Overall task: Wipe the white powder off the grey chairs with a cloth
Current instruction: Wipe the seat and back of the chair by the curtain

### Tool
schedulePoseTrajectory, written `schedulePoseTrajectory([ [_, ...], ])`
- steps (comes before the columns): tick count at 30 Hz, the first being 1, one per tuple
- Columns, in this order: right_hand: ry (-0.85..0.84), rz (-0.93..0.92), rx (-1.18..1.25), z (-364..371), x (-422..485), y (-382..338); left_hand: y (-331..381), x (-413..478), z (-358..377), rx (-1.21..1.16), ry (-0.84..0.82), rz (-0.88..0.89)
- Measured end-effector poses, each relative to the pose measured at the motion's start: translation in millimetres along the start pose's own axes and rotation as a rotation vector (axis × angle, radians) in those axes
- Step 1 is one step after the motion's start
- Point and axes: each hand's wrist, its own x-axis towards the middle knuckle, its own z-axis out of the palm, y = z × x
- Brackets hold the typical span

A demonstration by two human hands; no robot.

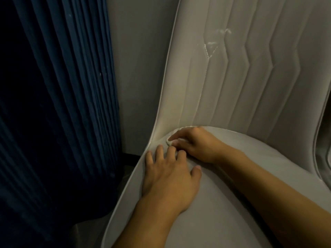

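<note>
At the rear left corner of a grey chair (pixel 179 86), right hand (pixel 195 144) down in the crease where seat (pixel 232 203) meets backrest (pixel 259 77). Fingers curled over a small white cloth (pixel 168 141), pressing it against the upholstery. Only an edge of the cloth visible past the fingertips, the rest hidden under the hand.

Just beside it and nearer the camera, left hand (pixel 170 178) flat on the seat, palm down. Fingers straight and a little spread, thumb out to the right, nothing held. Fingertips close to the right hand, touching or not impossible to tell. Both forearms bare, reaching in from the bottom edge.

High on the backrest, well above both hands, white powder (pixel 210 50) in a thin V-shaped trace along the quilted stitching. A fainter smear above and to the right of that. More powder in a pale line down one stitched seam, and again along the crease just above the right hand.

Left of the chair, a strip of grey wall (pixel 139 68). Further left, a dark blue pleated curtain (pixel 62 86) hanging down to the floor. At the right border, the pale edge of a second chair (pixel 322 149), just beside the first.
</note>
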Motion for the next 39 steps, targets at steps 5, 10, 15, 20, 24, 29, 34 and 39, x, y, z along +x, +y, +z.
schedulePoseTrajectory([
  [5, 0.184, 0.29, -0.164, -4.0, 15.7, 26.2, 1.6, -1.2, 1.5, -0.018, 0.012, -0.001],
  [10, 0.075, 0.045, -0.007, 7.9, 21.2, -1.5, 1.8, 0.9, 0.9, 0.019, 0.021, 0.008],
  [15, 0.198, 0.116, -0.19, 0.6, 0.9, 22.8, 2.7, 1.1, -4.6, 0.016, 0.027, 0.012],
  [20, 0.25, 0.365, -0.364, -21.2, -7.3, 60.6, 33.6, 29.0, -10.6, 0.061, -0.015, 0.14],
  [24, 0.26, 0.511, -0.419, -34.6, -23.0, 85.1, 54.1, 75.8, -2.9, 0.074, -0.134, 0.148],
  [29, 0.201, 0.629, -0.538, -57.0, -59.7, 108.0, 45.6, 82.7, 16.7, 0.015, -0.135, 0.12],
  [34, 0.129, 0.707, -0.633, -66.6, -92.2, 109.2, 46.4, 82.6, 15.6, 0.033, -0.129, 0.135],
  [39, 0.185, 0.809, -0.539, -60.1, -89.5, 98.9, 45.4, 82.0, 17.8, 0.032, -0.123, 0.141],
])
